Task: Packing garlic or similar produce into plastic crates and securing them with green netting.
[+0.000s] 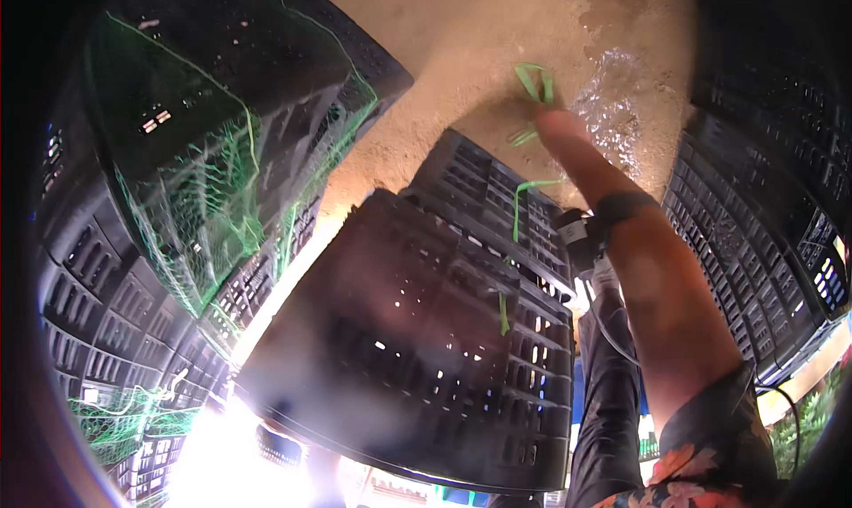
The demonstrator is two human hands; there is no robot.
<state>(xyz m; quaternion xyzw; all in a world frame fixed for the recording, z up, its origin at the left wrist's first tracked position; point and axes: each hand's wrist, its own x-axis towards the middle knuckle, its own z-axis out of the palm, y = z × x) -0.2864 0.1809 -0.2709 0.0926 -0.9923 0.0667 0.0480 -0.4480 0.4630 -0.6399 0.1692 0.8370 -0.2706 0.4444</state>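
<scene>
The right hand [563,128] reaches out low over the brown ground [444,64]. Its fingers are dark and blurry, so I cannot tell if they are wide, narrow or holding on. A green strap [516,213] shows in bits: a loop just past the fingers, a short bit right beside them, and more down on the black crates. The left hand is out of sight, so I cannot tell what it does.

The big crate [417,322] is in the middle, close to the camera. The small-looking crate [475,175] is just past it, and the strap runs over its slots. A dark band [626,207] goes around the right arm. On the left is a stack [293,126] of black crates with a green net [213,197]. More crates [737,233] stand on the right. Near them, the ground has a shiny wet patch [612,91].
</scene>
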